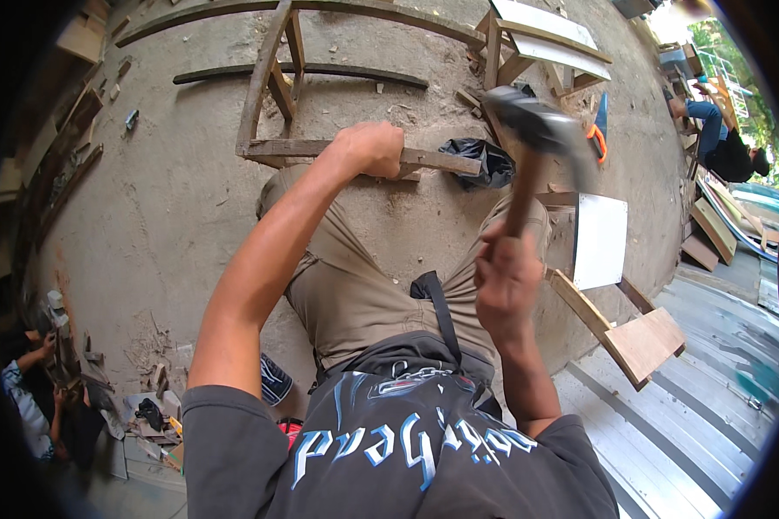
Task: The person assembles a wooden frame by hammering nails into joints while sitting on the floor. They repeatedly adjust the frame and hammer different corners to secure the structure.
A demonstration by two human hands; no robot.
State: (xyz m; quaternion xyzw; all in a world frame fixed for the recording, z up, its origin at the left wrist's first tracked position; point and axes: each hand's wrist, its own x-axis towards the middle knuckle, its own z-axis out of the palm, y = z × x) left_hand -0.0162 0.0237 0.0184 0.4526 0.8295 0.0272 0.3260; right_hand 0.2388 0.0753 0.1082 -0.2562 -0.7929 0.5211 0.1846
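Note:
My left hand (372, 149) is closed around the near wooden rail (441, 162) of a rough wooden frame (267, 82) that stands on the ground beyond my knees. In my right hand (505, 281) is a hammer (523, 195), gripped by its wooden handle. The hammer's head is raised and smeared by motion, to the right of the rail's end and apart from it. A crumpled black plastic bag (495, 166) lies by that end of the rail. Whatever may be between my left fingers and the rail is hidden.
A handsaw (601, 121) with an orange handle lies at the right. Nearby are wooden pieces with white panels (601, 242) and corrugated metal sheeting (640, 424). A loose dark strip (346, 73) lies beyond the rail. People work at far right (734, 154) and lower left (39, 394).

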